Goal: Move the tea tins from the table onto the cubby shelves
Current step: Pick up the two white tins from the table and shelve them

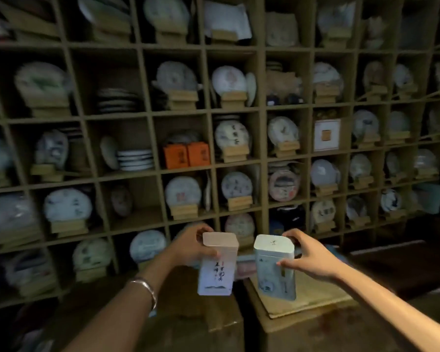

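Bare forearms, a silver bangle point(148, 288) on the left wrist

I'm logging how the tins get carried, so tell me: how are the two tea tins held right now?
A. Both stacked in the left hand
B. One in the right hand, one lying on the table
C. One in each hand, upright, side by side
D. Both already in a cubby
C: the left hand grips the white tin and the right hand grips the pale green tin, both upright before the cubby shelves.
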### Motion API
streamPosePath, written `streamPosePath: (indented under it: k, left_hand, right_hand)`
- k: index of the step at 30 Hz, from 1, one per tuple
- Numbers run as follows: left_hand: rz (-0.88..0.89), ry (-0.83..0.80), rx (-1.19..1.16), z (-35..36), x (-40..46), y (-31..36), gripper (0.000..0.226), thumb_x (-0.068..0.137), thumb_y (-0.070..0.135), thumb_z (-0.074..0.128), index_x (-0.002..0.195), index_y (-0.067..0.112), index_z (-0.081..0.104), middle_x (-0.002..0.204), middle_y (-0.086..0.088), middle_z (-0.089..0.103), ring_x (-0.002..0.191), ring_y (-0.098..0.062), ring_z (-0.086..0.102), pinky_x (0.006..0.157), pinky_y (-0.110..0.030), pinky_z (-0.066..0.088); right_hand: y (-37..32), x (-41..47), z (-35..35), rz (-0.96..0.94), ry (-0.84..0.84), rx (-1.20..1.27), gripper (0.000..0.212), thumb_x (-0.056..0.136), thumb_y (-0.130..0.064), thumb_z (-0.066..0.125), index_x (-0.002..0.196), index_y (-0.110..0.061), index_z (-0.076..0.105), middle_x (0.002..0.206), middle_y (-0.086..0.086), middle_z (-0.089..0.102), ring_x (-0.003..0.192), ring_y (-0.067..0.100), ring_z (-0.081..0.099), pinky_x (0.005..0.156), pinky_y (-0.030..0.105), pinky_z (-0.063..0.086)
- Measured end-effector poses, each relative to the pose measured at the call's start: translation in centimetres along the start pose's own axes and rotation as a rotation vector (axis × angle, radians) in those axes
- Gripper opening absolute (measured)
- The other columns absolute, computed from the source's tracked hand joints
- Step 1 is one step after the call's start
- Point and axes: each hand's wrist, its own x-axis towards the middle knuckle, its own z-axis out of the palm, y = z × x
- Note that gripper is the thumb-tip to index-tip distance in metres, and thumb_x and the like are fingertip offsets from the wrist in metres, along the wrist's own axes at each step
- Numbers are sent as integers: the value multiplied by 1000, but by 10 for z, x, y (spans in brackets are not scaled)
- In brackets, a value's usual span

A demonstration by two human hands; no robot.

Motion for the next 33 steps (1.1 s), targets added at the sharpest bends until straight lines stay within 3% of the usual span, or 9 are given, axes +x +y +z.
streamPosePath:
  k: [4, 11, 16, 20, 23, 25, 29, 31, 33]
  left_hand:
    - [-31, 136, 28, -102, -30, -27, 46, 65, 11, 87, 104, 18, 63, 98, 3, 69, 84, -1, 66, 67, -17, 53]
    - [-45, 427, 32, -256, -64, -41, 44, 68, 26, 86, 99, 37, 58, 100, 6, 66, 86, -7, 67, 63, -18, 54]
    - [-45, 564, -5, -336, -59, -43, 53, 71, 16, 85, 118, 13, 61, 103, 4, 64, 86, -2, 64, 59, -11, 51]
    - [-34, 615, -13, -385, -33, -50, 52, 75, 17, 81, 121, 13, 58, 109, -5, 62, 94, -17, 65, 68, -22, 56]
    - [-5, 655, -1, -424, -1, -50, 40, 77, 25, 80, 112, 21, 61, 108, -8, 65, 94, -23, 68, 72, -31, 59]
    - [34, 679, -26, -450, 22, -47, 37, 77, 27, 79, 110, 22, 63, 109, -10, 66, 95, -25, 68, 75, -35, 59]
    - [104, 704, -54, -497, 71, -33, 39, 74, 29, 81, 108, 24, 63, 107, -6, 66, 86, -15, 70, 62, -24, 56]
    - [139, 699, -50, -518, 96, -22, 34, 74, 28, 81, 103, 25, 63, 106, -3, 65, 78, -10, 71, 56, -18, 54]
    - [164, 698, -18, -539, 120, -11, 32, 76, 30, 79, 103, 27, 62, 106, -2, 64, 83, -12, 70, 57, -19, 54]
  right_hand:
    - [-76, 63, 54, -136, -36, 89, 57, 68, -29, 83, 115, -24, 51, 108, -10, 58, 99, 8, 60, 78, 29, 56]
    - [-204, 166, 113, -275, -147, 235, 55, 68, -34, 83, 112, -34, 50, 110, -15, 58, 100, 5, 61, 80, 32, 58]
    - [-266, 237, 120, -394, -160, 268, 49, 61, -45, 84, 99, -40, 55, 103, -16, 61, 86, -9, 61, 60, 9, 50]
    - [-293, 308, 121, -412, -145, 333, 48, 64, -34, 86, 104, -30, 59, 102, -7, 67, 85, 5, 68, 65, 24, 58]
    - [-316, 362, 113, -448, -106, 356, 44, 63, -32, 86, 101, -30, 62, 99, -6, 70, 79, -4, 68, 54, 13, 52]
    - [-333, 395, 99, -461, -78, 360, 43, 63, -34, 85, 98, -35, 61, 95, -7, 70, 77, -4, 68, 51, 12, 51]
    - [-368, 458, 71, -506, -62, 344, 51, 68, -35, 82, 113, -23, 62, 103, -2, 71, 90, 13, 71, 73, 33, 60]
    - [-386, 487, 61, -513, -27, 362, 54, 72, -30, 80, 119, -15, 59, 106, 2, 70, 92, 14, 70, 74, 31, 60]
    - [-402, 512, 54, -512, -18, 386, 55, 75, -27, 79, 122, -12, 56, 108, 4, 70, 91, 14, 70, 69, 26, 59]
